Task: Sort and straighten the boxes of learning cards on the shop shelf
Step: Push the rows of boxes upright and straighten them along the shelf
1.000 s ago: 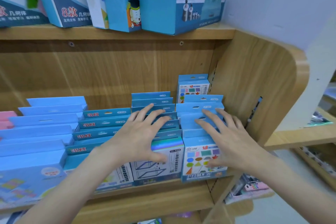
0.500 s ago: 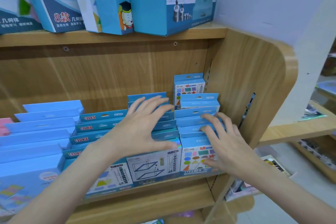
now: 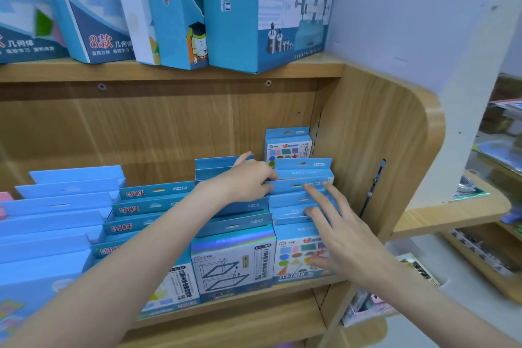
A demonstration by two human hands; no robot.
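Card boxes [image 3: 299, 192]: light blue tops. Front box [image 3: 299, 258], 5 o'clock: white face, multicoloured shapes, red star. Middle front box [image 3: 233, 263]: iridescent band, white face, dark line drawings. Shelf [image 3: 169, 127]: light wood grain. Pink boxes [image 3: 4, 203], 9 o'clock. Wall [image 3: 409, 8]: pale lilac.

We note open space above the stepped rows of card boxes [image 3: 234, 223], up to the underside of the upper shelf board [image 3: 169, 69]; the wooden back panel [image 3: 158, 127] closes it behind. On the right, the rounded side panel [image 3: 375, 150] walls the bay, and the rightmost row [image 3: 302, 198] sits just beside it, leaving no visible gap. One tall box [image 3: 288, 144] stands at the rear of that row. Our left hand [image 3: 248, 181] reaches between the two right rows; our right hand [image 3: 339, 232] lies flat across the rightmost row's tops. Large boxes [image 3: 262, 8] crowd the upper shelf, overhanging its front edge.
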